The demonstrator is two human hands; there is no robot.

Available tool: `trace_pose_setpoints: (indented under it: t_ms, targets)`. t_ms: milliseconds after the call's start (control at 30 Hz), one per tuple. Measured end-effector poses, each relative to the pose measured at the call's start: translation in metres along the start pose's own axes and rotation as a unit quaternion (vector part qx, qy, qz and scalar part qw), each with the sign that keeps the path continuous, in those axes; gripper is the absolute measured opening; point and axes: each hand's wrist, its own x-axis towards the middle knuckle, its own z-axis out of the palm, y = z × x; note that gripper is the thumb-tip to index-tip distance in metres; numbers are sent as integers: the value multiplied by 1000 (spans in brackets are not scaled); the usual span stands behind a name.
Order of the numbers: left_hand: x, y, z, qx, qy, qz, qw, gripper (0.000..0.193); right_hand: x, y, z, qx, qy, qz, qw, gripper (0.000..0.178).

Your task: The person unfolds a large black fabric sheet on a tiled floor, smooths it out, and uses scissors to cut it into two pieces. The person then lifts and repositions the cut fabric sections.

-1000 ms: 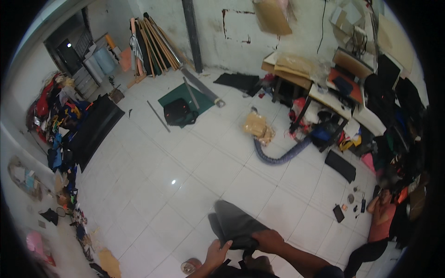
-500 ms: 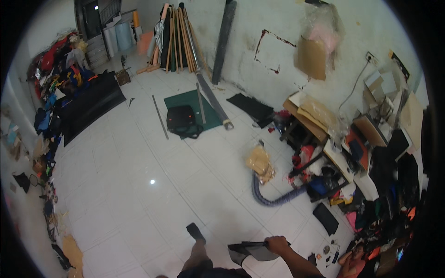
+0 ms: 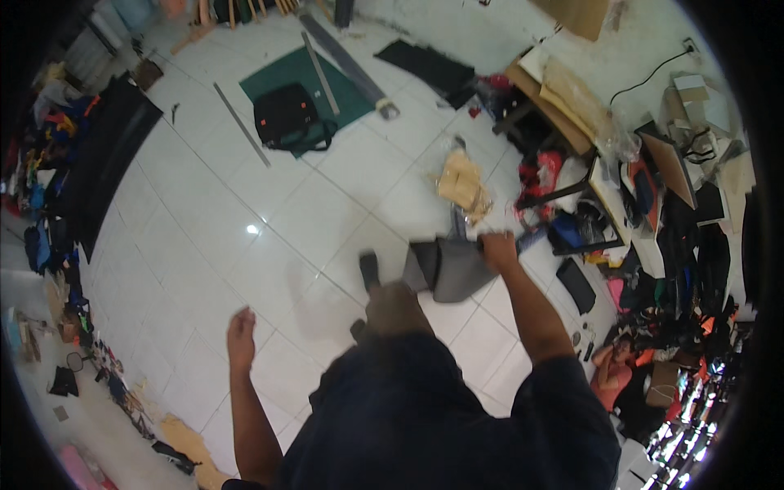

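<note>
My right hand (image 3: 496, 248) is closed on the edge of some limp grey and black sheet material (image 3: 462, 271), which looks like folded fabric pieces. The pieces hang over the tiled floor beside my leg, and part of them is hidden by the hand. My left hand (image 3: 241, 328) hangs out to the left, away from everything, its fingers loosely apart and holding nothing. On the floor ahead, a black bag with a strap (image 3: 286, 116) lies on a green mat (image 3: 358, 96).
Metal strips (image 3: 241, 124) and a long grey roll (image 3: 349, 67) lie around the mat. A brown plastic-wrapped bundle (image 3: 462, 181) is on the floor ahead. Cluttered tables (image 3: 604, 184) line the right side; a person (image 3: 612, 376) is low at right. Cloth piles line the left wall.
The view has tipped downward and I have stepped forward. My left arm has come into view. The grey material in my right hand has swung farther ahead, beside the brown bundle.
</note>
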Motion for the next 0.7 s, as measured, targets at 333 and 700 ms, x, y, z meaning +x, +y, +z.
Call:
trace_pose_setpoints:
  t_ms: [333, 700]
  targets:
    - [-26, -147, -55, 7, 118, -529, 841, 42, 323, -53, -95, -30, 5, 21, 999, 42]
    - [12, -53, 36, -180, -17, -518, 836, 44, 610, -182, -207, 134, 4, -113, 985, 31]
